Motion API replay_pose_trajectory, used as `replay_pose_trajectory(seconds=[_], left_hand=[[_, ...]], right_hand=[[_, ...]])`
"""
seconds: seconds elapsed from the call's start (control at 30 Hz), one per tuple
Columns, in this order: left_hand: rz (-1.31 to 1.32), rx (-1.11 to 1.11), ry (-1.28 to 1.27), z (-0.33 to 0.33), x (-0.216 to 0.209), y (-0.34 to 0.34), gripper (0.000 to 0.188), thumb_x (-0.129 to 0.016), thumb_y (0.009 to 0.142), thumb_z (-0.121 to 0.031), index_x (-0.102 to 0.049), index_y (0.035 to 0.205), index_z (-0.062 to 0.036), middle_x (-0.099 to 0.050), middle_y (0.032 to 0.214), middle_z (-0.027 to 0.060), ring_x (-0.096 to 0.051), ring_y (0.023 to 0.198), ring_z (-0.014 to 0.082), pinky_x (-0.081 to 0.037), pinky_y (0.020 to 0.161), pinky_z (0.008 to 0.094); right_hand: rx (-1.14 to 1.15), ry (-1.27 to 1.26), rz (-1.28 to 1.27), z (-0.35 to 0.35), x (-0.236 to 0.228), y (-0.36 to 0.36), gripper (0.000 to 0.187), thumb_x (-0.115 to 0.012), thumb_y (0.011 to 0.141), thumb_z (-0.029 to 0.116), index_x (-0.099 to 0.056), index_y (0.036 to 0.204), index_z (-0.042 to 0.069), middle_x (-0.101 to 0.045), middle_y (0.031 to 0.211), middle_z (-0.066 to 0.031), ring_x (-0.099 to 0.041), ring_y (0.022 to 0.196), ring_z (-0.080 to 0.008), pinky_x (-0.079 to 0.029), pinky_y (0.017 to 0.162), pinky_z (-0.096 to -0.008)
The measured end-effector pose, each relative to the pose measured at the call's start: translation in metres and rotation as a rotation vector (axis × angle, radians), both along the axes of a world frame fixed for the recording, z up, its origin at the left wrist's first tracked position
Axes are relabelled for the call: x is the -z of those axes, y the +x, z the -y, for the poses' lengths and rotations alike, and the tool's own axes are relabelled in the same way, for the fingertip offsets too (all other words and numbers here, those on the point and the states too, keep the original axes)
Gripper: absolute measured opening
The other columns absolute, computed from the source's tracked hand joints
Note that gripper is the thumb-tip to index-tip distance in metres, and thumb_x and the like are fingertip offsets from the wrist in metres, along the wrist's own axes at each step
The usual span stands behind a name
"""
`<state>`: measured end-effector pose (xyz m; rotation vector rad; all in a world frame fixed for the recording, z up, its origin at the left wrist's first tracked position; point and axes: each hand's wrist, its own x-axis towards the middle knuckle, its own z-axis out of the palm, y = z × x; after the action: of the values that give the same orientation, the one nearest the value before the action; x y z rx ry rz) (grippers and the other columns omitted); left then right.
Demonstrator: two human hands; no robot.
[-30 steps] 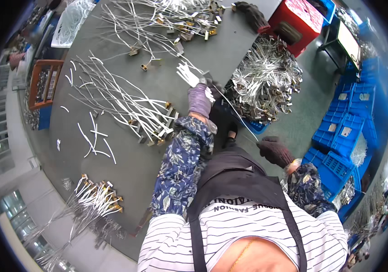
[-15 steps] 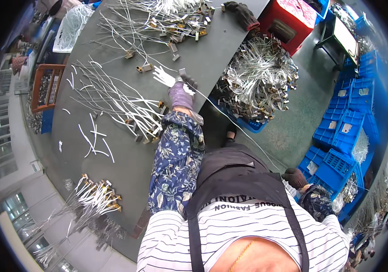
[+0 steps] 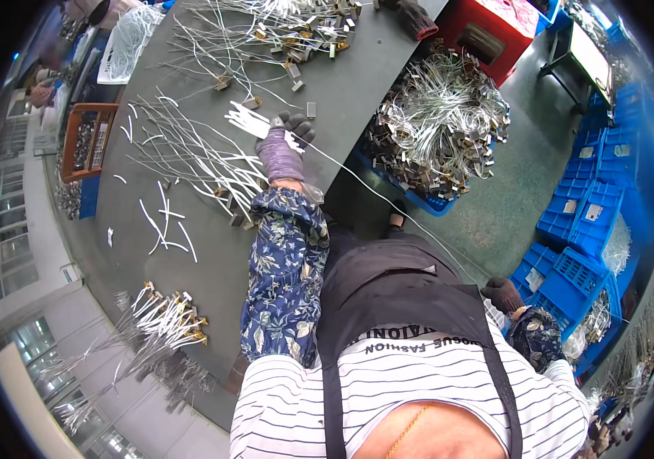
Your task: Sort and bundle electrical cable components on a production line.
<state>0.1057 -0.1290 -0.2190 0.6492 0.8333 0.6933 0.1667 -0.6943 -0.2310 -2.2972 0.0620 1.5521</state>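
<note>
My left hand (image 3: 283,153), in a purple and grey glove, is over the table's right part, closed round a bundle of short white tubes (image 3: 246,121). A long thin white wire (image 3: 377,191) runs from this hand across my lap to my right hand (image 3: 503,295), which wears a dark brown glove and is closed on its end; the fingertips are partly hidden. Just beyond my left fingers, a small metal block (image 3: 311,109) sits on the table. Beside my left wrist lie several wires with white sleeves (image 3: 227,172) and metal connectors.
More wired connectors (image 3: 296,38) cover the far side of the grey table (image 3: 212,283). A sleeved bunch (image 3: 170,317) lies at the near left edge. Right of the table are a heaped blue crate (image 3: 442,130), a red box (image 3: 488,34), a loose glove (image 3: 411,17) and stacked blue crates (image 3: 587,199).
My left hand has moved left with the tubes, away from the metal block, which now shows apart from the fingers. My right hand stays low at the right, with the wire stretched between both hands.
</note>
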Motion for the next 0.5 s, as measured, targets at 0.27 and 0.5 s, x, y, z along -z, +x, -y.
replay_pose_trajectory(seconds=[0.27,0.5], left_hand=[[0.080,-0.011,0.059,-0.001,-0.011,-0.017,0.032,-0.055,0.092,-0.032,-0.053,0.106,-0.0029,-0.065,0.088,0.0160,-0.064,0.066,0.0277,-0.057,0.057,0.0433],[-0.157,0.197,0.081,0.055,-0.004,-0.024,0.031,-0.049,0.094,-0.032,-0.057,0.097,-0.0021,-0.065,0.090,0.0117,-0.064,0.081,0.0244,-0.055,0.072,0.0383]], right_hand=[[-0.078,-0.044,-0.014,0.003,0.008,0.003,0.029,-0.067,0.077,0.027,-0.066,0.088,0.000,-0.061,0.070,-0.0090,-0.056,0.063,-0.0181,-0.043,0.057,-0.0339],[-0.025,0.111,-0.016,-0.037,0.005,-0.004,0.024,-0.067,0.077,0.026,-0.063,0.082,0.002,-0.054,0.063,-0.0030,-0.049,0.057,-0.0129,-0.039,0.051,-0.0310]])
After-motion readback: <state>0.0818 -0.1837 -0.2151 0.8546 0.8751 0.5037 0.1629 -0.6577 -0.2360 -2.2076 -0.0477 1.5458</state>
